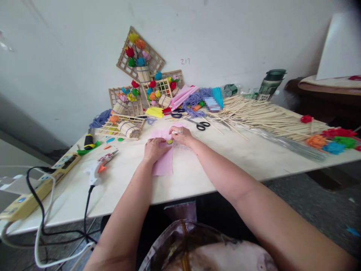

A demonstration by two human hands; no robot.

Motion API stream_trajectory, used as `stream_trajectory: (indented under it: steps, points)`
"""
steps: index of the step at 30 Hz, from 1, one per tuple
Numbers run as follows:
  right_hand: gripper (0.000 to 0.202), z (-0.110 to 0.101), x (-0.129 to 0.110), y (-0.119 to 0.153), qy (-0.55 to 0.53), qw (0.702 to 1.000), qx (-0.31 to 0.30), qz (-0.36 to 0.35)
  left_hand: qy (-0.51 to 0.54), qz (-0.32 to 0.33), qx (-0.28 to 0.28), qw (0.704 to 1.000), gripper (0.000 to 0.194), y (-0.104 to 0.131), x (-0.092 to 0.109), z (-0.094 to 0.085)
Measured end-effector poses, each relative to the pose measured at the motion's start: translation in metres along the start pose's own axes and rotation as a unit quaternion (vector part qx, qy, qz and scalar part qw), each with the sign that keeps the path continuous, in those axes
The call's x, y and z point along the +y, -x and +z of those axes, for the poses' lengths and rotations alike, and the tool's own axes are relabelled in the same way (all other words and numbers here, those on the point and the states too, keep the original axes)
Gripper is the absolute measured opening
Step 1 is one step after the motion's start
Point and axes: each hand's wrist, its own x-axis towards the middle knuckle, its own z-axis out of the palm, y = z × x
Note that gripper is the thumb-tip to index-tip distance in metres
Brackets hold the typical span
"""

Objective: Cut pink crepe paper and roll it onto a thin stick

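Observation:
A strip of pink paper (163,167) lies on the white table under both hands. My left hand (156,149) rests on it with the fingers laid out, the fingertips beside a small yellow-green disc (169,142). At the disc's far right side, my right hand (182,136) is closed around a slim white pen-like stick (177,132). The tip of that stick is too small to make out. To the right of my hands lie black-handled scissors (201,125).
A glue gun (97,169) and a power strip (42,192) with cables sit at the left, near a utility knife (89,140). Bamboo lattices with paper flowers (126,99) stand at the back. Thin wooden sticks (254,113) and a dark green bottle (271,84) occupy the right.

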Motion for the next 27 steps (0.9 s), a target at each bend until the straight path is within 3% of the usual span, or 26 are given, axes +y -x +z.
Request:
stream_trajectory:
  steps: [16,22,27]
  points:
    - [0.024,-0.0009,0.0,0.0011,0.011,1.0,0.01,0.008,0.004,0.0,0.004,1.0,0.035,0.0006,0.0005,0.0011]
    - [0.024,-0.0005,-0.0001,0.0013,0.011,1.0,0.011,0.008,-0.014,-0.013,-0.003,1.0,0.043,0.0024,0.0034,-0.002]
    - [0.024,-0.0002,-0.0006,0.0017,0.01,1.0,0.015,0.004,-0.042,0.02,-0.015,0.999,0.038,0.0036,0.004,-0.002]
